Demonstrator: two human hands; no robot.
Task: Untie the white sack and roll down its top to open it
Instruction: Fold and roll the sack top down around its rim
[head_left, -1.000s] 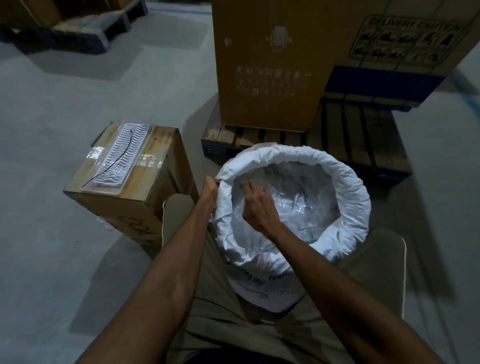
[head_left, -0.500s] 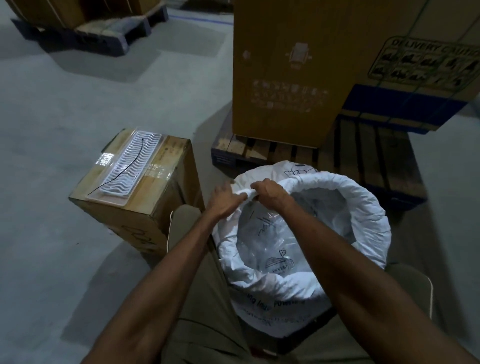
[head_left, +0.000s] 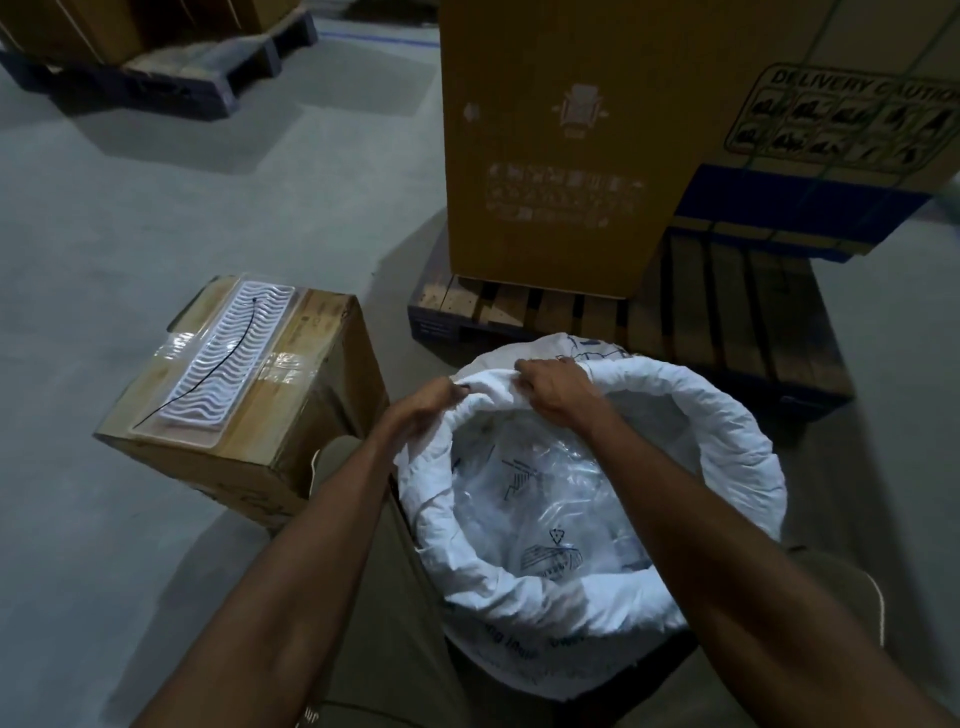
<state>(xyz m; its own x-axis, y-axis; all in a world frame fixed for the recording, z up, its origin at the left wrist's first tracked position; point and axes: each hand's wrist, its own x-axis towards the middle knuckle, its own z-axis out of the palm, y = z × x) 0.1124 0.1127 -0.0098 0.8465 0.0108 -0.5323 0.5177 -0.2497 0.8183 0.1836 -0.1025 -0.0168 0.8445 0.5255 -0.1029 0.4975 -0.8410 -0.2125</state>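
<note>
Sack (head_left: 597, 597) btwn person's knees, both hands, left (head_left: 423, 413) & right (head_left: 553, 387), pinching roll at 11 o'clock of rim; should tuck evenly w/ small turns, then work round clockwise

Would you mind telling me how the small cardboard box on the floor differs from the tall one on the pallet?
The small box sits tilted on the bare floor, while the tall box stands upright on a wooden pallet. The small box carries a white ribbed tray taped on top; the tall box shows only faint white printing on its face. Both are brown cardboard.
</note>
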